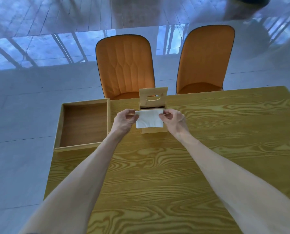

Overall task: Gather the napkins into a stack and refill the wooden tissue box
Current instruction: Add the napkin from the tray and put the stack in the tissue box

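A white napkin stack [149, 119] hangs between both hands, just above the open top of the wooden tissue box [155, 130]. My left hand [124, 121] pinches its left edge and my right hand [173, 120] pinches its right edge. The box's lid [153, 96], with an oval slot, stands tilted up behind the opening. The napkins cover most of the box's front wall, and the inside of the box is mostly hidden.
A shallow wooden tray [83, 125] sits at the table's far left corner, left of the box. The wood-grain table [174, 166] stretches toward me. Two orange chairs [125, 66] [205, 61] stand behind the far edge on a glossy tiled floor.
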Demonstrator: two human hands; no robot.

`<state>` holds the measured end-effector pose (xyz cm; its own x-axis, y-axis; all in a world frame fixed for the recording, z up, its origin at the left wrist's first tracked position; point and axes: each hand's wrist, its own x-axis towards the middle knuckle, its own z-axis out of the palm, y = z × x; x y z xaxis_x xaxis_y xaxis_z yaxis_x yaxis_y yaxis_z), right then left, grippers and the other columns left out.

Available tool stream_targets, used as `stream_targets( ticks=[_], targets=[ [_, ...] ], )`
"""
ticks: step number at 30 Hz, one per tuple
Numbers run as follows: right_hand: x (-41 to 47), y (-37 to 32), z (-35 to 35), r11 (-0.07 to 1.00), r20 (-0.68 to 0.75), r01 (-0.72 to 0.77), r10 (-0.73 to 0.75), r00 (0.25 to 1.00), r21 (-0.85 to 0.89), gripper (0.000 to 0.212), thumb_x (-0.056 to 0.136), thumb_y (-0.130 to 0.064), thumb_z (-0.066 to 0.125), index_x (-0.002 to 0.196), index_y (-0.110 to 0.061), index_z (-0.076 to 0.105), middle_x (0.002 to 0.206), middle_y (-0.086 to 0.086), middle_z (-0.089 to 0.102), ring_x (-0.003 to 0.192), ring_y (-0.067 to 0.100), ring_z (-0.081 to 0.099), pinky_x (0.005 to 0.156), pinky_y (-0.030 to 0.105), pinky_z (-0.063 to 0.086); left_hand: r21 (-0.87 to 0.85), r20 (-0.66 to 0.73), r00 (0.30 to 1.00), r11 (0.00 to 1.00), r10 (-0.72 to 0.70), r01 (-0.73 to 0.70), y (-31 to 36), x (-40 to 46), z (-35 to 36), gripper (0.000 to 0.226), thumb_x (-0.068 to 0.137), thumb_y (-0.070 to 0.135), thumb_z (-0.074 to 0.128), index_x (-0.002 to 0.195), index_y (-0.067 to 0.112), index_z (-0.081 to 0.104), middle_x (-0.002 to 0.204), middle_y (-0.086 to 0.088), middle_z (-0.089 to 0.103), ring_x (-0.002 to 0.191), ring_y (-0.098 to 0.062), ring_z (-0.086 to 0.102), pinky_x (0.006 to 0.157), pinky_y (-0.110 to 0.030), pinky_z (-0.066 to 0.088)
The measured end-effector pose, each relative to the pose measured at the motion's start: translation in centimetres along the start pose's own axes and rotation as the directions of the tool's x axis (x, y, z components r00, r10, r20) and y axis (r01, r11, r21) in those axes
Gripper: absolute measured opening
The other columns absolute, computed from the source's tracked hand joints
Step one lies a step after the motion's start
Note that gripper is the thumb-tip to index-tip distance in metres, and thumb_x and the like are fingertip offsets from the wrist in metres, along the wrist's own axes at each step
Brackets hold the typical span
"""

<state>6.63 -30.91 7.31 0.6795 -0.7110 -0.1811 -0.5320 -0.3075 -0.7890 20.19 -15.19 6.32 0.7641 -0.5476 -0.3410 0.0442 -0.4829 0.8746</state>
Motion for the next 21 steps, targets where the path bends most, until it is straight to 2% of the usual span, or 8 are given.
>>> stream_targets(
  ticks=[5, 7, 12, 16, 21],
  targets=[
    [1.2, 0.7, -0.3, 0.999, -0.028, 0.017, -0.018, 0.999, -0.033, 0.032, 0.095, -0.03, 0.063, 0.113, -0.005, 0.071, 0.105, 0.009, 0.074, 0.093, 0.022, 0.068, 0.081, 0.034, 0.056, 0.002, -0.063, 0.997, 0.999, -0.042, 0.043, 0.7, 0.8, 1.7, 0.03, 0.094, 0.027, 0.065, 0.12, 0.013, 0.065, 0.106, -0.004, 0.073, 0.094, -0.018, 0.07, 0.078, -0.03, 0.052],
    [1.7, 0.9, -0.2, 0.999, -0.045, 0.004, -0.006, 0.999, -0.042, 0.032, 0.095, -0.031, 0.062, 0.112, -0.005, 0.071, 0.103, 0.008, 0.074, 0.092, 0.022, 0.068, 0.079, 0.035, 0.056, 0.008, -0.087, 0.995, 0.999, -0.051, 0.052, 1.0, 1.1, 2.2, 0.031, 0.094, 0.028, 0.064, 0.121, 0.013, 0.066, 0.104, -0.002, 0.073, 0.095, -0.018, 0.07, 0.082, -0.033, 0.054],
    [2.6, 1.2, 0.2, 0.997, -0.119, -0.045, 0.037, 0.992, -0.069, 0.03, 0.093, -0.032, 0.065, 0.115, -0.012, 0.067, 0.101, 0.004, 0.075, 0.084, 0.016, 0.068, 0.069, 0.027, 0.053, 0.086, -0.172, 0.983, 0.993, -0.064, 0.079, 1.5, 1.8, 3.1, 0.031, 0.092, 0.031, 0.067, 0.118, 0.015, 0.07, 0.108, -0.002, 0.075, 0.101, -0.02, 0.069, 0.092, -0.038, 0.054],
    [3.2, 1.4, 0.4, 0.986, -0.135, -0.058, 0.036, 0.99, -0.158, 0.03, 0.093, -0.034, 0.065, 0.112, -0.012, 0.071, 0.1, 0.004, 0.076, 0.089, 0.02, 0.071, 0.069, 0.028, 0.055, 0.235, -0.279, 0.96, 0.968, -0.026, 0.094, 1.9, 1.9, 3.7, 0.023, 0.088, 0.034, 0.07, 0.108, 0.022, 0.074, 0.101, 0.006, 0.076, 0.095, -0.016, 0.068, 0.083, -0.034, 0.054],
    [3.7, 1.7, 0.8, 0.973, -0.154, -0.069, 0.035, 0.987, -0.221, 0.029, 0.095, -0.036, 0.062, 0.109, -0.013, 0.073, 0.099, 0.007, 0.077, 0.089, 0.023, 0.071, 0.064, 0.026, 0.05, 0.274, -0.289, 0.955, 0.951, -0.061, 0.143, 1.8, 2.3, 4.2, 0.022, 0.09, 0.037, 0.067, 0.106, 0.025, 0.075, 0.103, 0.005, 0.076, 0.098, -0.019, 0.068, 0.082, -0.035, 0.055]
  ],
)
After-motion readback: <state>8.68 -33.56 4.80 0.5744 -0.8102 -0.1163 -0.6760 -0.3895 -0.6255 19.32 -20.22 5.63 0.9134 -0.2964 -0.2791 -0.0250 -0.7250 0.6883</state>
